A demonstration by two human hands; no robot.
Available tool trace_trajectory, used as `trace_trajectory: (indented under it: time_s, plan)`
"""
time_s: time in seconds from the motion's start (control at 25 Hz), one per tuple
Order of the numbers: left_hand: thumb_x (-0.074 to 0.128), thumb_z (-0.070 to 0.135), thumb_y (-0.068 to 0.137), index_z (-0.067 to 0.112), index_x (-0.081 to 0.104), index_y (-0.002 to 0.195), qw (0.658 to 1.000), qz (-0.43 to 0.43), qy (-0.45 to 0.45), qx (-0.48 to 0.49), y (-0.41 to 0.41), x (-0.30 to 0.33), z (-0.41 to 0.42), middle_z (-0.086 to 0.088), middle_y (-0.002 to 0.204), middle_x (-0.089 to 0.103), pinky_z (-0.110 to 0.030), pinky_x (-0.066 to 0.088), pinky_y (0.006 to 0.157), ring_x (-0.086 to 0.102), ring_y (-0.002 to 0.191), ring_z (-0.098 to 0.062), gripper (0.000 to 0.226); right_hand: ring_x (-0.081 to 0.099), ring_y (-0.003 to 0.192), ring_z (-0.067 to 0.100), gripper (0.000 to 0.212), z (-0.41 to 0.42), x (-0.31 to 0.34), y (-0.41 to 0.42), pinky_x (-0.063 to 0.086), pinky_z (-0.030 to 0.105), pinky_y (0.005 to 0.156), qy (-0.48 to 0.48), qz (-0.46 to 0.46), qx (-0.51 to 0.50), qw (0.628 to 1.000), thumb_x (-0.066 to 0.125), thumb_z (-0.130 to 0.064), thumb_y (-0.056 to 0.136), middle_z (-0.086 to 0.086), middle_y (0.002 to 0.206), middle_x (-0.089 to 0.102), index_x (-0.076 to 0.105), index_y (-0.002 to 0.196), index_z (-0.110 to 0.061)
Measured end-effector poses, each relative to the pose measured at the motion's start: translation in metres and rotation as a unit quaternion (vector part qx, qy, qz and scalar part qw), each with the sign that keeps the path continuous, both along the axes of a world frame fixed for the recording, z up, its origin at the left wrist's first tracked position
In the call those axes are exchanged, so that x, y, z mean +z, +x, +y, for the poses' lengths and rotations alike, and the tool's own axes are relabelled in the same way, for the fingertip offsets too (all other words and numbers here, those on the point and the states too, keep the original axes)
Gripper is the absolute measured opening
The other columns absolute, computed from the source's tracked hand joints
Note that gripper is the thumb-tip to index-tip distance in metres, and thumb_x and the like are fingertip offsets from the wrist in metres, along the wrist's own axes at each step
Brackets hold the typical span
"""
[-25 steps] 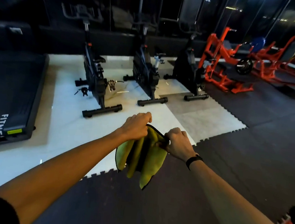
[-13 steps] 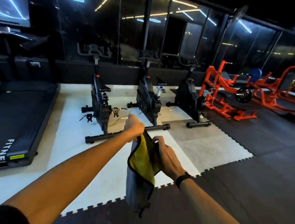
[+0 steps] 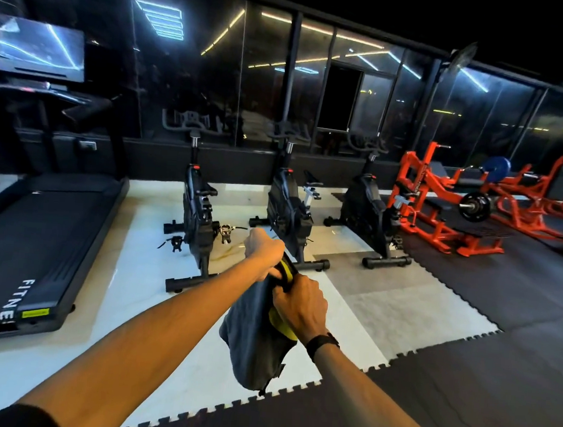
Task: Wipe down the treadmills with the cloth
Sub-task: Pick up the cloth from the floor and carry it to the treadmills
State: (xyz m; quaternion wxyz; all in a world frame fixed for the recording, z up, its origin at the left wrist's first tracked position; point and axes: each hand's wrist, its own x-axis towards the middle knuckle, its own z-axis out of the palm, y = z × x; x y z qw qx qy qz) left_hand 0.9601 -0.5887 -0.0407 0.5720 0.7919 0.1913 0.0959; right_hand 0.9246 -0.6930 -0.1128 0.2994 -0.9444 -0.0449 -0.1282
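White letters reading "FITNE" run along the side rail of the treadmill (image 3: 35,244) at left, above a yellow sticker too small to read. Both hands hold the cloth (image 3: 256,342) in mid-air: left hand (image 3: 263,250) fingers curled around its top, right hand (image 3: 300,304) pinching just below. Since a second ago the cloth has turned from yellow to mostly grey outward. Three exercise bikes (image 3: 198,220) stand beyond.

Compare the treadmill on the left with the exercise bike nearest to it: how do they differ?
The treadmill lies long, low and flat; the exercise bike stands narrow and upright. The treadmill carries white lettering on its side rail and a screen above; the exercise bike shows only a small red knob. Both are black and stand on the pale floor.
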Motion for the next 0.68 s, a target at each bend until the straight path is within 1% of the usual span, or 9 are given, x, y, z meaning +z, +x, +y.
trace_trajectory:
  time_s: [0.08, 0.16, 0.28, 0.36, 0.4, 0.48, 0.56, 0.6, 0.68]
  plan:
    - [0.065, 0.008, 0.090, -0.006, 0.061, 0.096, 1.000, -0.018, 0.025, 0.000, -0.004, 0.004, 0.007, -0.025, 0.095, 0.065, -0.047, 0.055, 0.038, 0.069, 0.056, -0.039, 0.016, 0.063, 0.083, 0.037, 0.022, -0.005, 0.003, 0.005, 0.041, 0.033, 0.063, 0.002, 0.001, 0.010, 1.000, 0.055, -0.035, 0.081, 0.009, 0.090, 0.068, 0.058, 0.088, -0.014]
    - [0.066, 0.006, 0.090, -0.008, 0.061, 0.095, 0.999, -0.018, 0.046, -0.004, -0.009, 0.007, 0.020, -0.026, 0.086, 0.065, -0.045, 0.057, 0.040, 0.069, 0.051, -0.036, 0.015, 0.063, 0.079, 0.035, 0.023, -0.015, 0.010, 0.010, 0.043, 0.033, 0.061, -0.020, 0.016, 0.043, 0.999, 0.053, -0.034, 0.075, 0.008, 0.084, 0.068, 0.062, 0.086, -0.016]
    - [0.060, 0.003, 0.093, -0.009, 0.061, 0.099, 0.996, 0.013, 0.090, -0.025, -0.016, 0.010, 0.040, -0.024, 0.078, 0.066, -0.045, 0.061, 0.052, 0.071, 0.055, -0.034, 0.014, 0.064, 0.075, 0.027, 0.007, -0.034, 0.023, 0.021, 0.046, 0.028, 0.058, -0.021, 0.055, 0.146, 0.988, 0.065, -0.018, 0.082, 0.006, 0.077, 0.067, 0.067, 0.076, -0.016]
    - [0.059, 0.004, 0.094, -0.010, 0.063, 0.098, 0.988, 0.035, 0.138, -0.054, -0.019, 0.014, 0.050, -0.026, 0.076, 0.069, -0.044, 0.063, 0.059, 0.072, 0.058, -0.035, 0.015, 0.060, 0.074, 0.020, 0.011, -0.045, 0.034, 0.026, 0.039, 0.015, 0.054, -0.030, 0.075, 0.216, 0.973, 0.072, -0.011, 0.085, 0.004, 0.076, 0.063, 0.069, 0.076, -0.017]
    - [0.058, 0.003, 0.094, -0.012, 0.065, 0.098, 0.983, 0.042, 0.165, -0.073, -0.019, 0.017, 0.053, -0.027, 0.077, 0.070, -0.044, 0.063, 0.062, 0.072, 0.060, -0.036, 0.016, 0.058, 0.073, 0.018, 0.010, -0.050, 0.036, 0.030, 0.038, 0.014, 0.053, -0.035, 0.087, 0.237, 0.967, 0.076, -0.013, 0.084, 0.005, 0.078, 0.063, 0.070, 0.077, -0.016]
    - [0.059, 0.001, 0.093, -0.012, 0.067, 0.097, 0.970, 0.051, 0.209, -0.108, -0.020, 0.022, 0.059, -0.028, 0.082, 0.071, -0.045, 0.063, 0.066, 0.073, 0.063, -0.037, 0.015, 0.059, 0.074, 0.017, 0.011, -0.056, 0.040, 0.038, 0.043, 0.017, 0.057, -0.046, 0.108, 0.257, 0.959, 0.082, -0.017, 0.082, 0.007, 0.084, 0.068, 0.075, 0.083, -0.009]
    - [0.061, -0.001, 0.092, -0.005, 0.066, 0.091, 0.960, 0.048, 0.246, -0.126, -0.023, 0.027, 0.064, -0.025, 0.084, 0.071, -0.044, 0.063, 0.061, 0.072, 0.060, -0.033, 0.007, 0.065, 0.082, 0.024, 0.018, -0.057, 0.044, 0.043, 0.055, 0.031, 0.072, -0.053, 0.107, 0.258, 0.959, 0.085, -0.018, 0.078, 0.009, 0.091, 0.074, 0.079, 0.089, -0.005]
    - [0.061, -0.003, 0.090, 0.001, 0.064, 0.086, 0.954, 0.044, 0.267, -0.130, -0.025, 0.029, 0.066, -0.021, 0.083, 0.069, -0.042, 0.063, 0.059, 0.070, 0.058, -0.031, 0.007, 0.067, 0.086, 0.026, 0.018, -0.057, 0.046, 0.045, 0.057, 0.039, 0.078, -0.055, 0.103, 0.257, 0.959, 0.086, -0.016, 0.077, 0.011, 0.092, 0.075, 0.080, 0.090, -0.005]
    - [0.059, -0.005, 0.086, 0.013, 0.059, 0.080, 0.943, 0.039, 0.304, -0.125, -0.031, 0.030, 0.069, -0.014, 0.079, 0.066, -0.038, 0.063, 0.057, 0.069, 0.058, -0.028, 0.019, 0.067, 0.084, 0.024, 0.018, -0.055, 0.050, 0.045, 0.058, 0.040, 0.077, -0.055, 0.106, 0.256, 0.959, 0.086, -0.013, 0.076, 0.012, 0.090, 0.075, 0.080, 0.090, -0.003]
